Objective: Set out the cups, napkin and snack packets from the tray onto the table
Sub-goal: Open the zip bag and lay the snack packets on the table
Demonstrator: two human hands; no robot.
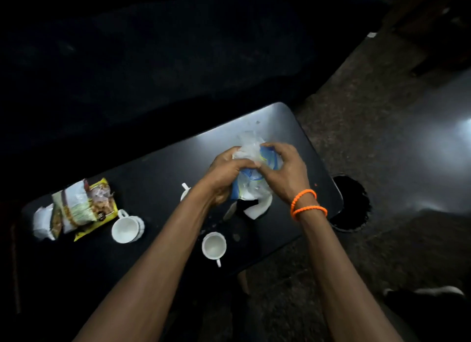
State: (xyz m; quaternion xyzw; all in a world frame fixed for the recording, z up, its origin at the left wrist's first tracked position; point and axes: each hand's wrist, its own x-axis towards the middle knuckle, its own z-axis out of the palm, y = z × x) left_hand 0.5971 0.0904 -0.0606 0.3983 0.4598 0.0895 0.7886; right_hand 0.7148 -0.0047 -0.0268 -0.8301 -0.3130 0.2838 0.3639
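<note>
Both my hands grip a clear-and-blue plastic snack packet (251, 181) held just above the dark table (158, 168). My left hand (225, 174) pinches its left side; my right hand (285, 173), with orange bands at the wrist, pinches the top right. Under the packet lies something white (258, 207), perhaps a napkin, partly hidden. A white cup (214, 246) stands near the front edge. Another white cup (127, 228) stands left of it, and a third cup (185, 192) peeks out behind my left forearm. Yellow and white snack packets (81, 209) lie at the table's left end.
The table's right end (328, 188) is rounded, with a dark round hole or object (350, 204) on the speckled floor beside it. A dark seat or couch (153, 61) runs along the far side. Light glares on the floor at the right.
</note>
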